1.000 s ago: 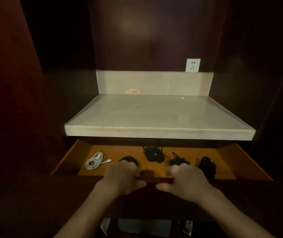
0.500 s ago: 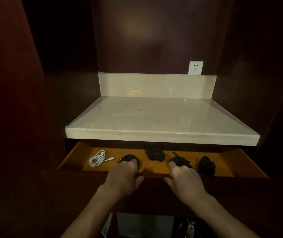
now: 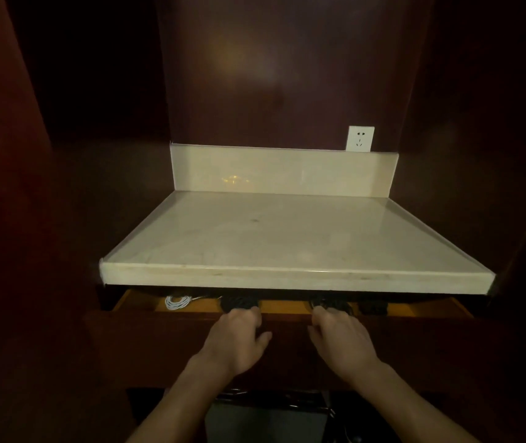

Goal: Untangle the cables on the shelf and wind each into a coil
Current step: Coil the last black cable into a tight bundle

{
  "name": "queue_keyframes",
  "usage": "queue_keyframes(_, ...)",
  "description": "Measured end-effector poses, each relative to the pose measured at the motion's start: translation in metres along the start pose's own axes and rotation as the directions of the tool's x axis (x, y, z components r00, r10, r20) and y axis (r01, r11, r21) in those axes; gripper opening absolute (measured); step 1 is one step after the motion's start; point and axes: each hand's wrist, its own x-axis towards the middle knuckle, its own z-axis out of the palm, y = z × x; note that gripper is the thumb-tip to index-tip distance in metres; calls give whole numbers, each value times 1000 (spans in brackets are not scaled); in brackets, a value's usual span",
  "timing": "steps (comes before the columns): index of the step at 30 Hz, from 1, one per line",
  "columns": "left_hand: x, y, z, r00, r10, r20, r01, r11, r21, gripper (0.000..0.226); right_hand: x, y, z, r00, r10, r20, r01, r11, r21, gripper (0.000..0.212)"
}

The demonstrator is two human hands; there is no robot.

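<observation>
A wooden drawer [image 3: 159, 340] under the pale marble shelf [image 3: 287, 273] shows only a narrow gap. In that gap lie a white coiled cable [image 3: 176, 302] at the left and three black cable bundles: one [image 3: 239, 303] just beyond my left hand, one [image 3: 330, 304] beyond my right hand, one [image 3: 373, 307] further right. My left hand [image 3: 239, 338] and my right hand [image 3: 341, 342] press flat against the drawer's dark front, fingertips at its top edge. Neither hand holds a cable. The shelf hides the drawer's back part.
A white wall socket [image 3: 360, 139] sits above the shelf's marble backsplash [image 3: 284, 169]. Dark red wooden panels close in on both sides and behind. Below the drawer is a dim opening with a grey object [image 3: 264, 420].
The drawer has slid inward under the shelf, from wide open to a narrow gap. Both hands moved forward with its front edge, and the cables are now mostly hidden.
</observation>
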Motion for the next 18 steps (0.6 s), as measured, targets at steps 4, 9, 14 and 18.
queue_keyframes(4,21,-6,4,1000,10,8,-10,1000,7,34,20,4,5,999,39,-1,-39,999,16,11)
queue_keyframes(9,39,-13,7,999,37,6,-37,999,15,44,38,7,13,997,59,46,-60,998,17,11)
queue_keyframes(14,53,-17,10,999,33,40,-34,999,39,51,55,10,20,996,60,73,-62,998,24,19)
queue_keyframes(18,61,-19,12,999,33,40,-34,999,37,53,62,16,25,996,58,74,-60,998,20,22)
